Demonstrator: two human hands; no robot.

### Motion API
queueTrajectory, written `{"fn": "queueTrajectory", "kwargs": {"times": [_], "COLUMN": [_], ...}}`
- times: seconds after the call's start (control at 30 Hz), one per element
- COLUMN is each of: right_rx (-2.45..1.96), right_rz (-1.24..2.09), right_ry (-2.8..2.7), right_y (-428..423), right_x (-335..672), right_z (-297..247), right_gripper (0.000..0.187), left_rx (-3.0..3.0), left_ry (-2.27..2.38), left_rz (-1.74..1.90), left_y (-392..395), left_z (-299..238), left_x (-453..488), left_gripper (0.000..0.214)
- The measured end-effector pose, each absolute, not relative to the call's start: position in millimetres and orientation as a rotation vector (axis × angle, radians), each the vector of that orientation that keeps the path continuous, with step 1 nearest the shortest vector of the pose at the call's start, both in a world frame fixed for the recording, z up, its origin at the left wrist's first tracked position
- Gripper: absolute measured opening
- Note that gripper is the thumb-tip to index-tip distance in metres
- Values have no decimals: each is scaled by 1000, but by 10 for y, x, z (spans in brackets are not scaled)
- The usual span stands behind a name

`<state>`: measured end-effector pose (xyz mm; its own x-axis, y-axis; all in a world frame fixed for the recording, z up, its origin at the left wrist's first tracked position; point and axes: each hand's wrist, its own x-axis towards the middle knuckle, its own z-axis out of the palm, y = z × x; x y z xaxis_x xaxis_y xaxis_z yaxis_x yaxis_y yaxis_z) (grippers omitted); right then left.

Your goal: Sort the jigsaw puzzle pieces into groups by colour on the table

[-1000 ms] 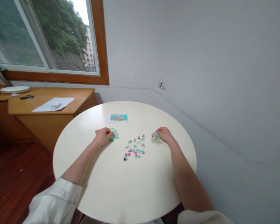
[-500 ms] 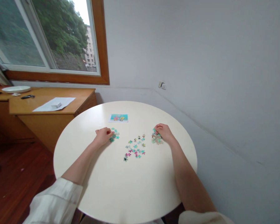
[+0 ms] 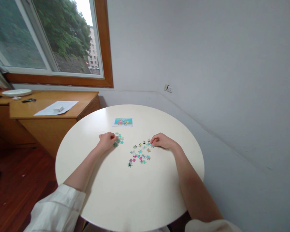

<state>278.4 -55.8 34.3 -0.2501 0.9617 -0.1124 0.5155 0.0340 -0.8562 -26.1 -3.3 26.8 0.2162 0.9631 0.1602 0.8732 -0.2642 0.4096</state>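
My left hand (image 3: 108, 140) rests at the left of a small cluster of teal puzzle pieces (image 3: 120, 139), fingers curled together at its edge; whether a piece is between them is hidden. Across the table, my right hand (image 3: 162, 141) is pinched over the right edge of the scattered puzzle pieces (image 3: 140, 151). A teal puzzle piece (image 3: 152, 146) shows at its fingertips. The scattered pieces are teal, pink and yellow, lying loose and apart or partly overlapping. The heap on the right is mostly covered by my right hand and wrist.
A picture card (image 3: 122, 122) with cartoon figures lies toward the back of the round white table (image 3: 125, 190). At the left stands a wooden desk (image 3: 87, 101) with a paper sheet (image 3: 47, 110), a small white box (image 3: 58, 109) and a white plate (image 3: 16, 92). A wall borders the right.
My right hand has moved left from the right-hand heap to the edge of the middle pieces, with a teal puzzle piece at its fingertips. My left hand has stayed in place.
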Motion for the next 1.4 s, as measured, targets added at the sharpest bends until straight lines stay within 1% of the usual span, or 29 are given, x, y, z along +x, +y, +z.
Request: {"fn": "queueTrajectory", "kwargs": {"times": [0.27,0.67,0.8,0.93,1.1,1.4], "right_rx": [-1518,-1483,-1511,-1583,-1577,-1693], "right_rz": [1030,1145,1123,998,830,510], "right_ry": [-1866,-1795,-1825,-1895,-1926,-1509], "right_y": [-483,-487,-491,-507,-540,-497], "right_x": [2805,2819,2808,2762,2760,3189], "right_z": [222,234,269,311,340,248], "right_gripper": [19,15,11,7,10,16], "left_rx": [2264,2266,2260,2263,2271,2268], "left_ry": [1752,1750,1746,1749,1762,1763], "left_rz": [581,590,587,577,570,553], "left_y": [-36,-32,-36,-32,-27,-30], "left_z": [271,255,259,260,260,256], "left_x": [-263,-265,-258,-255,-259,-260], "left_gripper": [30,32,31,31,30,31]}}
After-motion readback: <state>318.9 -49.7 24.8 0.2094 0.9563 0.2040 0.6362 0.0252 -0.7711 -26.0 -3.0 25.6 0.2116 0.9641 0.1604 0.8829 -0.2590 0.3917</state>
